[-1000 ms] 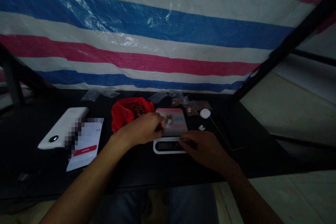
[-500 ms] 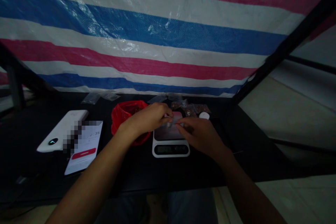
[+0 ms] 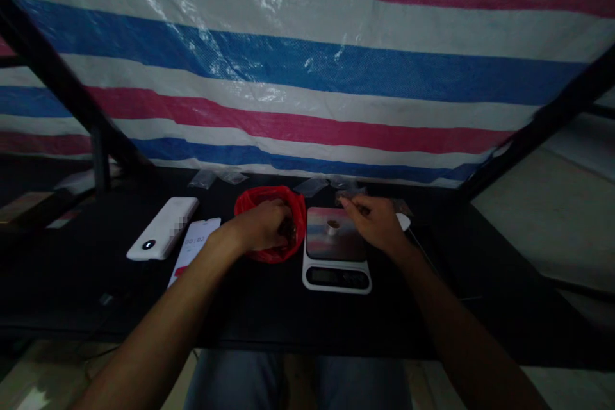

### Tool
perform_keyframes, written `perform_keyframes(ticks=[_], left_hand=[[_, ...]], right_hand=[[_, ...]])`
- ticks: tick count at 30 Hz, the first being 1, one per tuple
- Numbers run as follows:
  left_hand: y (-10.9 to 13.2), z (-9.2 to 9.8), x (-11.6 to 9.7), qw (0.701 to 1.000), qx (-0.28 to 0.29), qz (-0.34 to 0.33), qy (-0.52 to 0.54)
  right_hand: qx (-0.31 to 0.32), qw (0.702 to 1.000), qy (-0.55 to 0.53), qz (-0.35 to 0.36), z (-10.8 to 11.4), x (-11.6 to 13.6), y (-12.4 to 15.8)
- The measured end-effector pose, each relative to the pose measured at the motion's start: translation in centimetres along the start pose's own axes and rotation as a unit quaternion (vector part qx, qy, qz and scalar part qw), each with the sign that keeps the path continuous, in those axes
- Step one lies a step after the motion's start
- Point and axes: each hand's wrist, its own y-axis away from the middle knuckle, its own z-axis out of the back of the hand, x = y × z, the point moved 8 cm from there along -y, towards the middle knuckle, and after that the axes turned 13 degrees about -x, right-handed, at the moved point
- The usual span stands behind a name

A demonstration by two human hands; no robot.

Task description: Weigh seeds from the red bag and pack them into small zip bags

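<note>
My left hand [image 3: 266, 225] reaches into a red plastic bag [image 3: 298, 205] that holds brown bits. Its fingers curl downward, and the tips are lost in the dark contents. On the steel plate of a white kitchen scale [image 3: 337, 277] stands a small round cup [image 3: 332, 228] with brown material in it. Over the plate's back right corner is my right hand [image 3: 375, 218], thumb and forefinger closed together. What they pinch, if anything, is too small and dim to make out. Small clear bags of brown bits [image 3: 350, 193] lie just behind those fingers, partly covered.
A white power bank [image 3: 163, 227] and a phone [image 3: 196, 240] lie to the left. Clear plastic bags [image 3: 310, 187] lie along the back of the black table [image 3: 269, 314]. A white round lid [image 3: 403, 221] is by my right wrist. Striped sheeting [image 3: 307, 70] hangs behind.
My left hand has moved from above the scale into the red bag. My right hand has drawn back from the cup to the plate's rear right, uncovering the cup. The view has shifted left.
</note>
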Motion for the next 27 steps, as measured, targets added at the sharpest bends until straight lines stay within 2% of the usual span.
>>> perform_keyframes(ticks=[7, 16, 20, 23, 27], left_hand=[[-1.2, -0.4, -0.4, 0.998, -0.047, -0.043, 0.000], [-0.9, 0.2, 0.8, 0.999, -0.028, -0.038, 0.005], [-0.9, 1.6, 1.0, 0.999, -0.027, -0.026, 0.015], [-1.3, 3.3, -0.4, 0.997, -0.048, -0.039, 0.045], [-2.6, 5.3, -4.1, 0.989, -0.095, -0.075, 0.084]], right_hand=[[-0.016, 0.999, -0.028, -0.022, -0.3, -1.5, 0.4], [-0.012, 0.999, -0.032, -0.015, -0.2, -1.6, 0.7], [-0.012, 0.999, -0.033, -0.018, -0.1, -1.7, 0.7], [-0.018, 0.999, -0.031, -0.015, 0.1, -1.8, 0.6], [-0.021, 0.999, -0.031, -0.019, 0.2, -1.8, 0.5]])
